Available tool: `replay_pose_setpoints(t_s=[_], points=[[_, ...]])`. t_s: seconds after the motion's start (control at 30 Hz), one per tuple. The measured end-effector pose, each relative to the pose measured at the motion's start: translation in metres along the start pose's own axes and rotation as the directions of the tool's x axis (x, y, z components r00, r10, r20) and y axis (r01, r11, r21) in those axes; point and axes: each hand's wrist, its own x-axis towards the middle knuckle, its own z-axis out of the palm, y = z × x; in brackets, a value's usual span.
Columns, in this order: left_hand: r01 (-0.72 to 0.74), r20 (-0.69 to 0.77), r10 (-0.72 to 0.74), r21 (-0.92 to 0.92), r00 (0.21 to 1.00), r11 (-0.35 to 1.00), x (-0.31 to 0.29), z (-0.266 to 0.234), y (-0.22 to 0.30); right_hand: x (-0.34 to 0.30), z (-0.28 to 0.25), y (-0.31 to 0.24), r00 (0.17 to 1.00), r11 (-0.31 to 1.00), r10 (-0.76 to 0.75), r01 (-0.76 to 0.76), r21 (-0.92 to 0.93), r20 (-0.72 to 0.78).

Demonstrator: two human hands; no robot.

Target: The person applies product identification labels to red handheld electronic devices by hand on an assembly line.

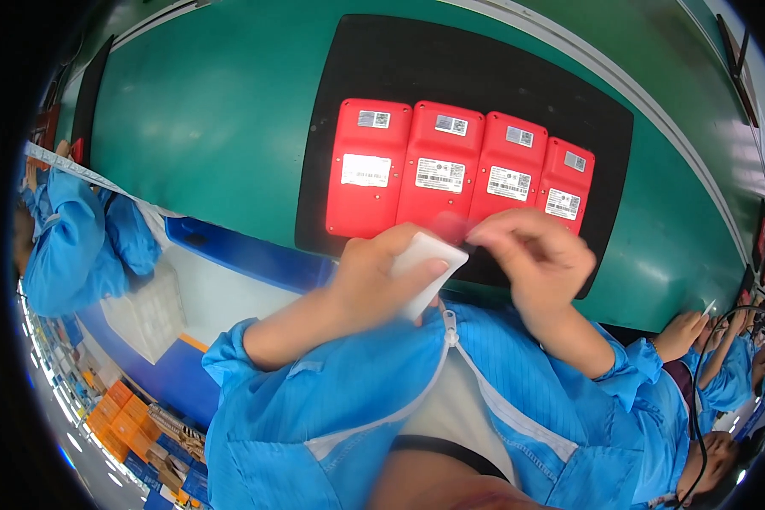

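Note:
Close to my body, my left hand (367,274) is closed round a thin white stack of sheets or cards (427,270), its thumb lying across the front. Beside the top corner of that stack, my right hand (546,257) has its thumb and forefinger pinched together. A blurred reddish, see-through patch (452,227) lies between the two hands; what the right fingers hold, if anything, is too smeared to name. Just beyond my hands, several red plastic casings (371,195) lie in a row, with white printed labels (439,175) and small silvery stickers (519,136) facing up.
The casings rest on a black mat (399,59) on a green worktop (204,110). At the left, a blue-edged opening with a clear plastic bin (149,314) adjoins the bench. Co-workers in blue sit at left (81,238) and right (727,374). A black cable (697,399) hangs at right.

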Motion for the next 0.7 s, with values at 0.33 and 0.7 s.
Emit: replay_pose_setpoints(t_s=[0.33, 0.7], points=[[-0.277, 0.052, 0.274, 0.302, 0.96, 0.912, 0.009, 0.002, 0.002, 0.032, -0.037, 0.016, 0.862, 0.869, 0.495, -0.495, 0.027, -0.111], [-0.126, 0.109, 0.125, 0.003, 0.986, 0.992, 0.007, 0.002, 0.003, 0.032, -0.037, 0.015, 0.874, 0.875, 0.473, -0.481, -0.059, -0.108]])
